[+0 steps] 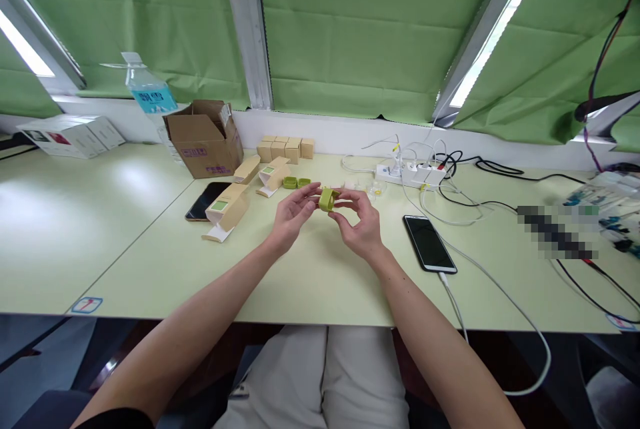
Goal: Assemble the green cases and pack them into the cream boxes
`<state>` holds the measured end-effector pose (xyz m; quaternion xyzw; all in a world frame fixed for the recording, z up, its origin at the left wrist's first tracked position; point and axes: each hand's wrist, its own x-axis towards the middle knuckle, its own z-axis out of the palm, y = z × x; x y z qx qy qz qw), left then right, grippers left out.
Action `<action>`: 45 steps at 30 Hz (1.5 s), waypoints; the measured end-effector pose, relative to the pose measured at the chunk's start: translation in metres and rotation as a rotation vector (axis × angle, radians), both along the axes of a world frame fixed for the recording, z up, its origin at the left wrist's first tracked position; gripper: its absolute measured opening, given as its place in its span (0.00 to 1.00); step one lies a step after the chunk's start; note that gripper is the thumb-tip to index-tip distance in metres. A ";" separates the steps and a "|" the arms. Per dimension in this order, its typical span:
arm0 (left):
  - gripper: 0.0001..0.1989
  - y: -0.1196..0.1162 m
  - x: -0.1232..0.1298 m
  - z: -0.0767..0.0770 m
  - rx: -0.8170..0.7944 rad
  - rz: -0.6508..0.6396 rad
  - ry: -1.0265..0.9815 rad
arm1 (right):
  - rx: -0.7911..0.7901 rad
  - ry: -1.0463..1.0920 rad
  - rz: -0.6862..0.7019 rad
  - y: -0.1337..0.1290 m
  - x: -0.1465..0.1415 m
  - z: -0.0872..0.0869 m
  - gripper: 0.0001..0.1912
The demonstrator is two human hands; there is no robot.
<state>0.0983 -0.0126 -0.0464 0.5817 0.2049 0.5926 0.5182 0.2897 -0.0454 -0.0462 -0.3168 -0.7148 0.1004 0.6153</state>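
Above the middle of the table, a small olive-green plastic piece (327,199) is held between both hands. The fingertips of my left hand (295,216) press on its left side. My right hand (361,221) grips its right side with thumb and fingers. Behind my left hand, two similar green pieces (297,182) lie on the table. To the left are opened small cardboard boxes, one nearer (234,206) and one farther (276,174), with flaps folded out. Small clear plastic parts (376,188) lie beyond my right hand.
A brown carton (207,142), a large bottle (150,89) and a row of small closed boxes (286,148) stand at the back. A dark phone (207,201) lies left, a cabled phone (430,244) right. A power strip (410,174) and loose cables spread across the right side.
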 end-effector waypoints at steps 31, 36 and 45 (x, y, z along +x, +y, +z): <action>0.24 0.004 -0.006 0.006 -0.307 -0.205 0.019 | 0.300 -0.216 -0.115 0.002 0.004 -0.002 0.13; 0.24 0.001 -0.006 0.008 -0.292 -0.342 -0.059 | 0.334 -0.274 -0.111 0.005 0.004 -0.005 0.17; 0.22 0.000 -0.005 0.007 -0.302 -0.399 -0.088 | 0.308 -0.291 -0.100 0.003 0.002 -0.005 0.20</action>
